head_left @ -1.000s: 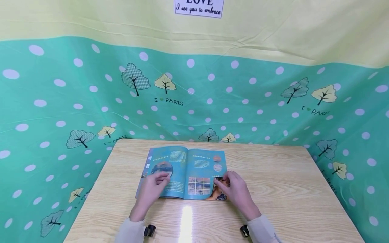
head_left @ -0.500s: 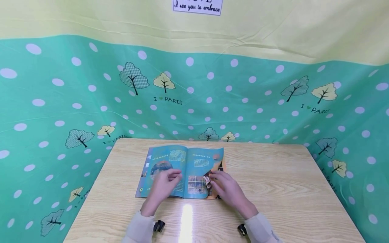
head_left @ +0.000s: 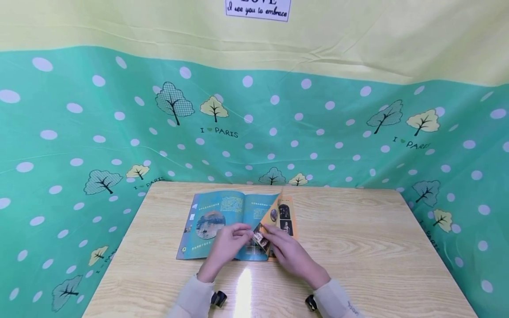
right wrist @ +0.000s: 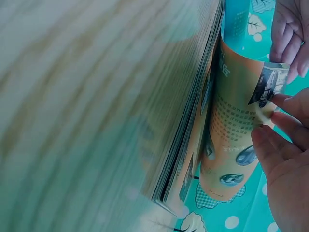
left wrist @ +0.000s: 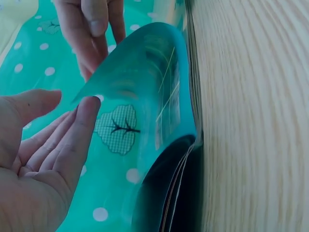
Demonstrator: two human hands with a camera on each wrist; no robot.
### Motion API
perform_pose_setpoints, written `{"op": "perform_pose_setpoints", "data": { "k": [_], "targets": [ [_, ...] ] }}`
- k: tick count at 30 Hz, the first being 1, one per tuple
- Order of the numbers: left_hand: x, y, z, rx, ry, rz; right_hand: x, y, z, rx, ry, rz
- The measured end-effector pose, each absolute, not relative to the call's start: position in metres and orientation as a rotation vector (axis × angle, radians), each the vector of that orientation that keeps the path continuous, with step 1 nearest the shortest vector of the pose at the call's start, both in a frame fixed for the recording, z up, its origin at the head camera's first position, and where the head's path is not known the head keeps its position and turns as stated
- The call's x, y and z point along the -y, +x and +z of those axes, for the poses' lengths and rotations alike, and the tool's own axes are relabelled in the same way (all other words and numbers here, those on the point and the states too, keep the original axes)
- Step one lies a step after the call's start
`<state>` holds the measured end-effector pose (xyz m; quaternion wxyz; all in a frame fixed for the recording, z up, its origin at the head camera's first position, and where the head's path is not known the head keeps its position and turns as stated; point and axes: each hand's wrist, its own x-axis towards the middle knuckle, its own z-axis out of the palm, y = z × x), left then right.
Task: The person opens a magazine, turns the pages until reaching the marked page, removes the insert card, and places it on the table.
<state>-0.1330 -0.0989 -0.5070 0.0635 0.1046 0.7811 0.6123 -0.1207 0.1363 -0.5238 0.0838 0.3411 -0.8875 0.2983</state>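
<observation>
An open magazine lies on the table, with blue pages facing up. One right-hand page is lifted and curls leftward, baring its orange back and another orange page beneath. My right hand touches the orange side of that page; in the right wrist view its fingertips rest near a printed photo. Close by on the left, my left hand hovers above the magazine at the page's free edge. Seen from the left wrist, its fingers are extended, the thumb stands apart, and the page edge meets a fingertip.
The wooden table extends around the magazine on both sides and in front. A green dotted curtain with printed trees hangs behind and beside it. Black straps show at the wrists.
The page's right corner has lifted and curled over to the left, with my right hand following it. My left hand has shifted rightward from the left page toward the page edge.
</observation>
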Motion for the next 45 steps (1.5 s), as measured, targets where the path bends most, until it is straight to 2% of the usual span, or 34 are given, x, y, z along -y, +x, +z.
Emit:
{"op": "perform_pose_setpoints", "data": {
  "k": [13, 29, 36, 45],
  "targets": [
    [0.104, -0.132, -0.514, -2.303, 0.216, 1.93, -0.133, -0.117, -0.519, 2.663, 1.033, 0.858],
    [0.198, -0.106, -0.517, -2.554, -0.276, 1.895, -0.155, -0.115, -0.523, 2.992, 0.857, 0.617],
    [0.227, -0.097, -0.513, -2.696, -0.371, 1.695, -0.159, -0.115, -0.527, 3.123, 0.819, 0.578],
    [0.24, -0.093, -0.518, -2.775, -0.416, 1.488, -0.161, -0.116, -0.528, 3.164, 0.793, 0.558]
  ]
}}
